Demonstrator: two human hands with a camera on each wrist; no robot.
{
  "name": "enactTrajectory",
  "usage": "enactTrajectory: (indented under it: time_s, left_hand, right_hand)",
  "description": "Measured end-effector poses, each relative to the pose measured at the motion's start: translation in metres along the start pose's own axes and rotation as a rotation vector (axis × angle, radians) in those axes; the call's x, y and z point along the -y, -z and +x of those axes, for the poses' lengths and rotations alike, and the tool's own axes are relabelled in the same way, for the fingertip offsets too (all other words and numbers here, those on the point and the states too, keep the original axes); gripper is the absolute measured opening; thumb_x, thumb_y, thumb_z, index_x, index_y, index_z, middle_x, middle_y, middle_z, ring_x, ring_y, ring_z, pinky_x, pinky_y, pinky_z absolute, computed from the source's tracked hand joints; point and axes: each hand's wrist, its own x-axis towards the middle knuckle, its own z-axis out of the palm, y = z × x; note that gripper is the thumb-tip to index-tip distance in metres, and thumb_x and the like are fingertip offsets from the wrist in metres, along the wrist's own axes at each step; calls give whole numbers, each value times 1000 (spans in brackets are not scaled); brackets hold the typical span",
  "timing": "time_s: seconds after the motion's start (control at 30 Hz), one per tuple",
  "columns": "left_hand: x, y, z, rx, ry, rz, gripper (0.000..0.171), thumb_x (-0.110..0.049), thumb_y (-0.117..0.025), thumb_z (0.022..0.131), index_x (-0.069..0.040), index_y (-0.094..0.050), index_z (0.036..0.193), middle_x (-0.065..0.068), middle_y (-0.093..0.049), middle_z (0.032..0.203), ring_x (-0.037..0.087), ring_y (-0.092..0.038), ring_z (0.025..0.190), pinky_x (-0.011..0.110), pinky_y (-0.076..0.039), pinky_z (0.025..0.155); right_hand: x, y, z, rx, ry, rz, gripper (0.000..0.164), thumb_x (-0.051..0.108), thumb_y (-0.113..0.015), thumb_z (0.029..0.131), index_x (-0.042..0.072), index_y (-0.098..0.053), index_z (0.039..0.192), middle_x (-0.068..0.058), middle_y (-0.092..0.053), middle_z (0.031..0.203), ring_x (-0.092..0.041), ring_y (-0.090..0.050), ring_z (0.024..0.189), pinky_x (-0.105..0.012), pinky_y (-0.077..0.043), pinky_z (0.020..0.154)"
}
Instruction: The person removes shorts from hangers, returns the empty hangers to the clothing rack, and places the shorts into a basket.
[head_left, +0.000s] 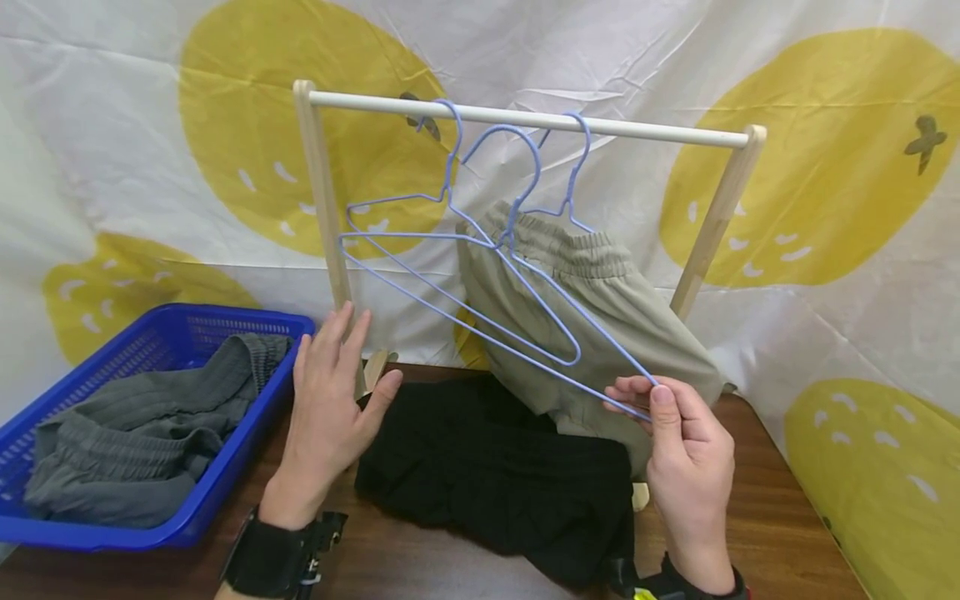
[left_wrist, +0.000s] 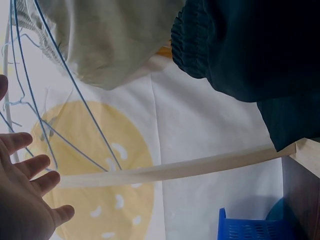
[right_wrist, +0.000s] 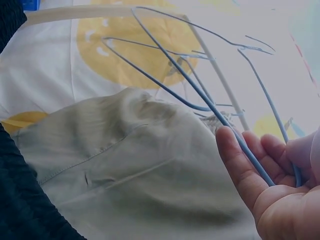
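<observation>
My right hand (head_left: pixel 690 454) pinches one lower corner of a blue wire hanger (head_left: pixel 537 162) between thumb and fingers. This hanger carries no garment and slants across the front of the rack; whether its hook touches the rail is unclear. Beside the rack's left post, my left hand (head_left: pixel 330 408) is raised with fingers spread, holding nothing. A second bare blue hanger (head_left: pixel 448 171) hooks over the white rail (head_left: pixel 660 132). Behind, beige pants (head_left: pixel 592 333) with an elastic waist hang from a third blue hanger (head_left: pixel 572 175). Black pants (head_left: pixel 495 475) lie in front on the table.
At the left stands a blue plastic basket (head_left: pixel 191 529) holding dark grey pants (head_left: pixel 142 433). The rack's wooden posts (head_left: pixel 708 225) rise from the brown table (head_left: pixel 757 500). A white cloth with yellow fruit prints (head_left: pixel 810 150) hangs close behind.
</observation>
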Motion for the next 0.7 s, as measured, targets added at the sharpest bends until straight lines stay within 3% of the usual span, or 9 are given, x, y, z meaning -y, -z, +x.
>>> enactTrajectory:
  time_s: [0.37,0.57,0.7]
  left_hand:
    - [-1,-1,-1,47,11,-1,81,-65,-37,105,-2,-45,154,23,-38,161,48,-36,146,70,-13,119]
    - [-1,-2,-2,78,24,0,81,-66,-36,105,-2,-45,154,23,-37,161,48,-35,146,71,-12,119]
    - [-1,-2,-3,94,30,-6,80,-65,-38,105,-4,-45,155,24,-37,161,47,-34,147,71,-12,119]
  right_hand:
    - [0,-15,-4,2,-5,-20,25,-7,-43,107,-26,-59,109,-14,-76,104,-19,-77,95,-33,-60,83]
    - [-4,-25,-7,-8,-22,-42,26,-6,-43,107,-25,-59,111,-7,-76,105,-18,-77,95,-32,-61,82]
    - [-6,-30,-6,-28,-24,-37,26,-5,-42,108,-26,-58,111,-9,-75,105,-18,-77,95,-33,-61,82]
